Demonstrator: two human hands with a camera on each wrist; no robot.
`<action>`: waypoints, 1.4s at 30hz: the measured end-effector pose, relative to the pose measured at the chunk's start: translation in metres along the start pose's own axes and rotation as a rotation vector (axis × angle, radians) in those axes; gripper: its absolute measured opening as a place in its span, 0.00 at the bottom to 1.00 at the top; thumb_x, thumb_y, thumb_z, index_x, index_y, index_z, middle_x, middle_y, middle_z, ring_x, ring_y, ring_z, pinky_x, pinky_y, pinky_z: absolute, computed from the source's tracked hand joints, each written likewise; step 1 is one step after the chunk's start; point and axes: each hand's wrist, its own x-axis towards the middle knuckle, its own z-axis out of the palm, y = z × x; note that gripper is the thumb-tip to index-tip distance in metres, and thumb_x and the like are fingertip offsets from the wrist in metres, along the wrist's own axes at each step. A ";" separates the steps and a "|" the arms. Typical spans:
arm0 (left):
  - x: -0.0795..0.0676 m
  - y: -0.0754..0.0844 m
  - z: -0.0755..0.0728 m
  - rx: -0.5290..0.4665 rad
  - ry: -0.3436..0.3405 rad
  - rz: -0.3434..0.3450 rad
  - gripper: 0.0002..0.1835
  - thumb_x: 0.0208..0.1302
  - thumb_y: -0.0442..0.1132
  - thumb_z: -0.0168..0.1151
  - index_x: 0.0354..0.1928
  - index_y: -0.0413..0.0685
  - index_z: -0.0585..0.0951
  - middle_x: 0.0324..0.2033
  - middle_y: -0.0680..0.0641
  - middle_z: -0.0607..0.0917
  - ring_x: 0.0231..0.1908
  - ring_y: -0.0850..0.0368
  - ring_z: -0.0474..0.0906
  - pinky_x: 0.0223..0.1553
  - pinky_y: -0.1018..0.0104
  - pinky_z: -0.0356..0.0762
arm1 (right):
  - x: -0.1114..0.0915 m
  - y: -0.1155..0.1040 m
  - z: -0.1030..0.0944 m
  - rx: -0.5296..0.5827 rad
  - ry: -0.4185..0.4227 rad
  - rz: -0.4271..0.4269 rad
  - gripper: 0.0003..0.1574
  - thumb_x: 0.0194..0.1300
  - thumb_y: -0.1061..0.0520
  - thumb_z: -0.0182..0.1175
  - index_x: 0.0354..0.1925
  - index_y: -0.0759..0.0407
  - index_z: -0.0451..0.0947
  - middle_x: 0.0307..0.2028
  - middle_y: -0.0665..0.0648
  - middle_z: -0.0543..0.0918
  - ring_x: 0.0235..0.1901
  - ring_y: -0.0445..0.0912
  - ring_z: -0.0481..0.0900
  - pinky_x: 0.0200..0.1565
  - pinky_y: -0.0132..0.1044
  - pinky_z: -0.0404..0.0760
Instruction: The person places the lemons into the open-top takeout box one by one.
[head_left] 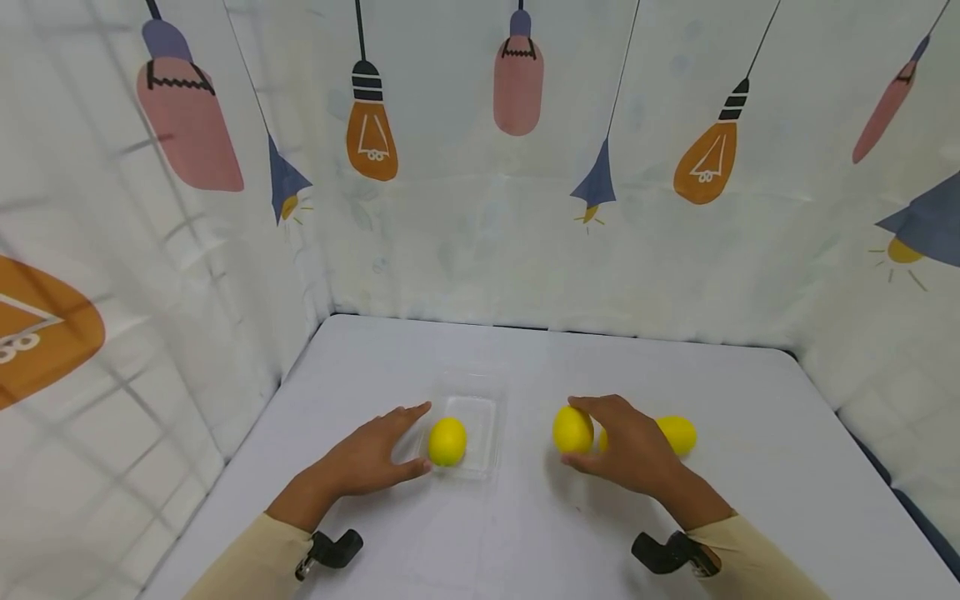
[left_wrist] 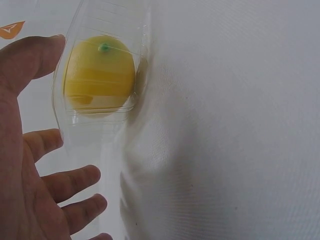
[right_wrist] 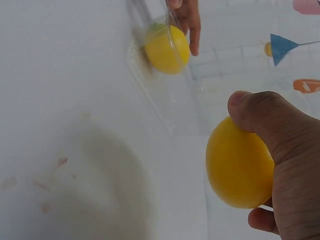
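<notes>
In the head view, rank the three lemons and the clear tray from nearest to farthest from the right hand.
1. Lemon in the right hand: the held lemon, gripped at the fingertips.
2. Lemon on the table, just behind the hand, to its right.
3. Clear tray, off to the left.
4. Lemon in the tray, at its near left.

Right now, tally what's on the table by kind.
Lemons: 3, one in the tray, one held by the right hand, one behind that hand
Clear tray: 1
Total: 4
</notes>
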 end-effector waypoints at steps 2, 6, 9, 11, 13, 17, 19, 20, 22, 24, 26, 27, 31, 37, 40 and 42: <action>0.000 0.000 0.000 0.002 0.001 0.002 0.49 0.62 0.72 0.62 0.81 0.61 0.60 0.75 0.43 0.65 0.74 0.38 0.59 0.71 0.34 0.56 | 0.002 -0.002 0.001 0.003 -0.005 -0.001 0.51 0.48 0.32 0.80 0.67 0.48 0.78 0.59 0.48 0.81 0.58 0.48 0.79 0.54 0.49 0.82; -0.001 -0.001 0.001 0.001 0.001 0.003 0.50 0.62 0.73 0.61 0.81 0.61 0.60 0.75 0.43 0.65 0.74 0.38 0.59 0.70 0.34 0.57 | 0.005 -0.006 0.004 0.010 -0.022 0.008 0.52 0.48 0.31 0.79 0.67 0.48 0.77 0.60 0.48 0.81 0.59 0.48 0.78 0.54 0.50 0.82; -0.001 -0.002 0.002 -0.001 0.000 0.001 0.50 0.62 0.73 0.61 0.81 0.61 0.59 0.75 0.42 0.65 0.74 0.38 0.59 0.70 0.34 0.57 | 0.007 -0.009 0.005 0.010 -0.037 0.017 0.52 0.48 0.31 0.78 0.67 0.47 0.77 0.60 0.48 0.81 0.60 0.49 0.78 0.54 0.51 0.82; -0.001 -0.002 0.001 -0.001 0.000 0.002 0.50 0.62 0.74 0.60 0.81 0.61 0.59 0.75 0.42 0.65 0.74 0.37 0.59 0.70 0.33 0.57 | 0.009 -0.011 0.006 0.011 -0.044 0.020 0.52 0.49 0.30 0.78 0.68 0.48 0.77 0.61 0.49 0.81 0.60 0.49 0.78 0.54 0.51 0.82; -0.001 -0.002 0.001 -0.002 -0.001 0.003 0.50 0.62 0.73 0.60 0.81 0.61 0.59 0.75 0.42 0.65 0.74 0.37 0.59 0.70 0.33 0.57 | 0.011 -0.013 0.008 0.014 -0.050 0.018 0.52 0.49 0.30 0.78 0.68 0.47 0.77 0.61 0.48 0.81 0.60 0.49 0.78 0.55 0.52 0.82; -0.001 -0.002 0.001 -0.010 -0.003 -0.001 0.50 0.62 0.74 0.61 0.81 0.62 0.59 0.76 0.43 0.64 0.74 0.38 0.59 0.70 0.34 0.56 | 0.015 -0.017 0.011 0.013 -0.057 0.010 0.53 0.49 0.29 0.77 0.68 0.47 0.76 0.61 0.48 0.80 0.60 0.48 0.78 0.55 0.51 0.82; -0.001 -0.002 0.000 -0.014 -0.003 0.000 0.50 0.62 0.74 0.60 0.81 0.62 0.59 0.76 0.43 0.64 0.74 0.38 0.59 0.70 0.34 0.56 | 0.016 -0.019 0.013 0.013 -0.056 0.004 0.53 0.49 0.30 0.78 0.68 0.47 0.76 0.61 0.47 0.80 0.59 0.47 0.78 0.55 0.51 0.82; -0.001 -0.002 0.001 -0.014 -0.001 0.004 0.50 0.62 0.74 0.60 0.81 0.62 0.59 0.76 0.42 0.64 0.74 0.38 0.59 0.70 0.33 0.57 | 0.017 -0.020 0.014 0.013 -0.057 0.002 0.52 0.49 0.30 0.78 0.68 0.47 0.76 0.61 0.47 0.80 0.59 0.47 0.78 0.55 0.50 0.82; -0.002 -0.002 0.000 -0.016 0.000 0.010 0.50 0.62 0.74 0.60 0.81 0.61 0.59 0.75 0.42 0.65 0.74 0.37 0.59 0.70 0.33 0.57 | 0.019 -0.022 0.016 0.015 -0.057 0.003 0.52 0.49 0.31 0.79 0.68 0.47 0.77 0.61 0.47 0.80 0.59 0.47 0.78 0.55 0.50 0.82; -0.002 -0.002 0.000 -0.014 0.002 0.020 0.50 0.62 0.75 0.59 0.81 0.61 0.59 0.75 0.41 0.65 0.73 0.37 0.60 0.69 0.32 0.58 | 0.020 -0.025 0.018 0.017 -0.055 0.007 0.52 0.48 0.32 0.79 0.68 0.47 0.77 0.61 0.48 0.80 0.59 0.47 0.78 0.55 0.50 0.82; -0.002 -0.002 0.000 -0.013 0.002 0.022 0.50 0.62 0.75 0.59 0.81 0.61 0.59 0.75 0.42 0.65 0.73 0.37 0.60 0.69 0.33 0.58 | 0.022 -0.027 0.019 0.020 -0.058 0.012 0.52 0.48 0.32 0.79 0.68 0.47 0.77 0.60 0.48 0.81 0.59 0.47 0.78 0.55 0.49 0.82; -0.002 -0.002 0.000 -0.013 0.002 0.021 0.50 0.62 0.75 0.59 0.81 0.61 0.59 0.75 0.42 0.65 0.73 0.37 0.60 0.69 0.33 0.58 | 0.022 -0.029 0.020 0.020 -0.059 0.014 0.52 0.48 0.32 0.79 0.68 0.46 0.77 0.60 0.48 0.81 0.59 0.47 0.78 0.55 0.49 0.82; -0.001 -0.001 0.000 -0.016 0.000 0.017 0.51 0.62 0.75 0.59 0.81 0.61 0.60 0.75 0.41 0.65 0.73 0.36 0.60 0.69 0.33 0.58 | 0.024 -0.033 0.022 0.018 -0.070 0.019 0.52 0.48 0.31 0.79 0.68 0.46 0.77 0.60 0.48 0.80 0.59 0.46 0.78 0.55 0.47 0.82; -0.002 -0.001 0.000 -0.016 0.001 0.007 0.50 0.62 0.74 0.60 0.81 0.61 0.59 0.75 0.41 0.65 0.74 0.36 0.59 0.69 0.32 0.58 | 0.027 -0.039 0.026 0.011 -0.086 0.032 0.52 0.49 0.31 0.78 0.69 0.44 0.76 0.61 0.47 0.80 0.60 0.46 0.77 0.56 0.48 0.82; -0.002 0.000 0.000 -0.018 0.003 0.008 0.49 0.63 0.72 0.62 0.81 0.60 0.60 0.75 0.41 0.65 0.73 0.36 0.60 0.69 0.32 0.59 | 0.028 -0.041 0.029 0.006 -0.090 0.041 0.52 0.49 0.30 0.78 0.69 0.43 0.76 0.62 0.46 0.79 0.60 0.46 0.77 0.56 0.48 0.81; -0.002 0.000 0.000 -0.019 0.001 0.007 0.49 0.63 0.71 0.62 0.81 0.60 0.60 0.75 0.42 0.65 0.73 0.36 0.60 0.69 0.32 0.59 | 0.029 -0.041 0.030 0.006 -0.092 0.041 0.52 0.49 0.30 0.78 0.69 0.42 0.76 0.62 0.46 0.79 0.60 0.46 0.77 0.56 0.48 0.81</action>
